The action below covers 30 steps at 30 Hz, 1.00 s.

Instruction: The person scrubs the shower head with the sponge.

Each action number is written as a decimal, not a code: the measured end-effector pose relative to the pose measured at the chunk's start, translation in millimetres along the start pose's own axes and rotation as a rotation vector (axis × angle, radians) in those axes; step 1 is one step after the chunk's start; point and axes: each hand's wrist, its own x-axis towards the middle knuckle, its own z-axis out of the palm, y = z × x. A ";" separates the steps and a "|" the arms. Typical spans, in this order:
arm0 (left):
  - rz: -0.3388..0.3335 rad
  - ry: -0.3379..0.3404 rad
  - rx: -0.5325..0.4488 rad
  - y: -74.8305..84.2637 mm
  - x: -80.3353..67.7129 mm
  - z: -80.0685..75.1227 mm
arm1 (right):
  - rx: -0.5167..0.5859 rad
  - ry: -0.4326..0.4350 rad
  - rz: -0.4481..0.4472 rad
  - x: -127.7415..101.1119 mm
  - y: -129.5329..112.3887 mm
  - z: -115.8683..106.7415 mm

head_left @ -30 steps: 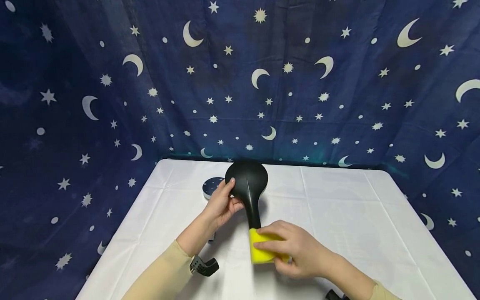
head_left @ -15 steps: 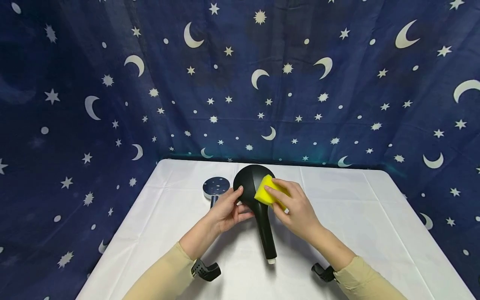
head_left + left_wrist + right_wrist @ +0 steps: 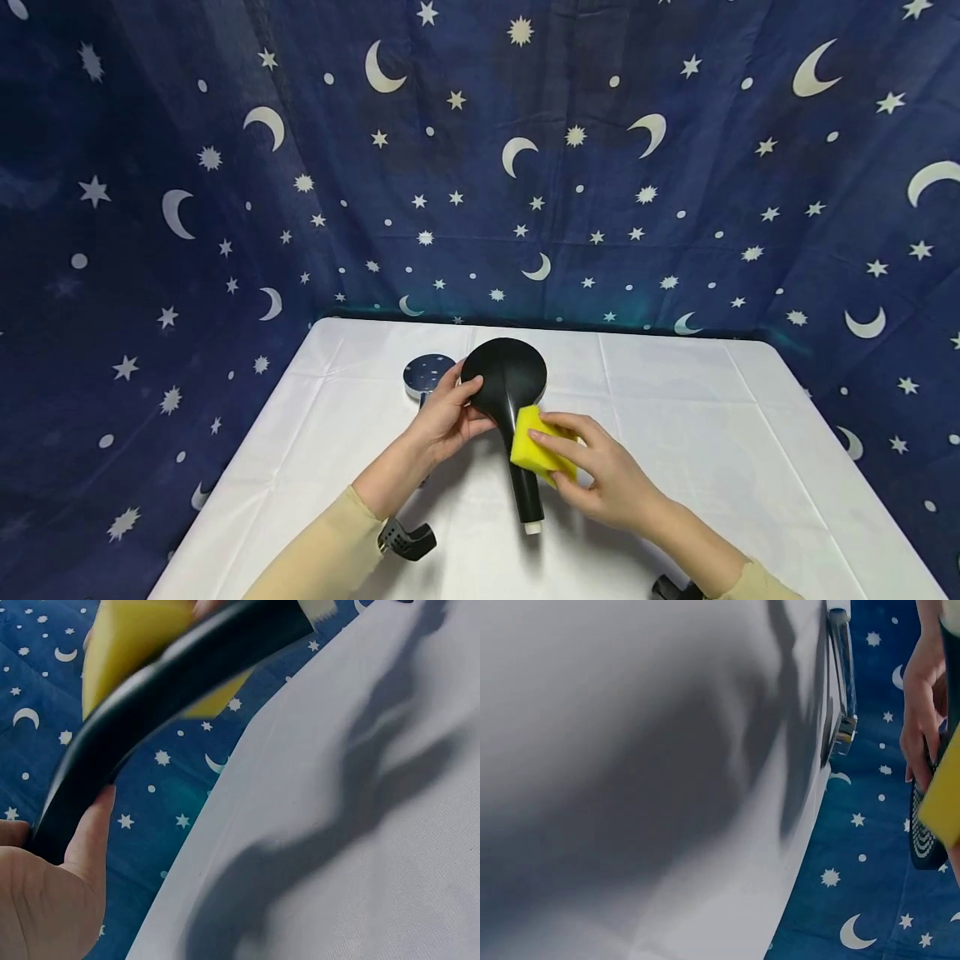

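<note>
A black handheld shower head (image 3: 504,371) is held over the table, its round back upward and its white-tipped handle pointing toward me. My left hand (image 3: 447,417) grips it at the round head's left edge, thumb on the back and fingers beneath. In the right wrist view part of its dotted spray face (image 3: 922,836) shows. With fingers and thumb, my right hand (image 3: 603,475) pinches a yellow sponge (image 3: 534,446) against the handle's right side. The left wrist view shows the sponge (image 3: 135,652) behind the curved black handle (image 3: 165,694).
A chrome shower head (image 3: 427,373) lies on the white-covered table (image 3: 690,433), just left of the black one and partly hidden by the left hand. A dark blue curtain (image 3: 465,167) with moons and stars hangs behind and to the left.
The sponge went from the handle's lower end up onto the back of the round head, then down to the middle of the handle. The left hand kept its grip while the shower head shifted slightly.
</note>
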 end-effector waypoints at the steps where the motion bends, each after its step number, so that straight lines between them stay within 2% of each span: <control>1: 0.001 -0.001 -0.004 0.5 -0.3 0.0 | 0.026 -0.011 -0.008 -4.2 -4.2 -2.1; 6: -0.001 -0.016 -0.022 2.4 -1.1 -0.8 | 0.135 -0.052 -0.077 -17.9 -18.5 -10.6; 10: 0.004 -0.030 -0.040 1.8 -0.7 -0.2 | 0.142 0.011 -0.134 -15.2 -14.9 -8.5; 12: -0.002 -0.034 -0.045 0.3 -0.7 1.0 | 0.113 0.056 -0.111 -9.9 -9.3 -5.8; 15: -0.015 -0.055 -0.050 -2.2 -0.7 3.9 | 0.084 0.098 -0.010 -1.7 -0.9 -2.7; 18: -0.011 -0.074 -0.072 -1.6 1.6 4.9 | 0.132 0.116 0.075 6.2 4.3 -0.1; 20: 0.000 -0.085 -0.112 0.5 4.6 4.4 | 0.191 0.118 0.082 8.9 3.8 0.8; 24: 0.029 -0.124 -0.210 7.2 11.0 -1.5 | 0.333 0.091 0.039 7.2 -6.7 -0.2; 30: 0.027 -0.173 -0.409 11.4 16.5 -15.9 | 0.423 0.057 -0.056 -1.0 -23.3 -1.3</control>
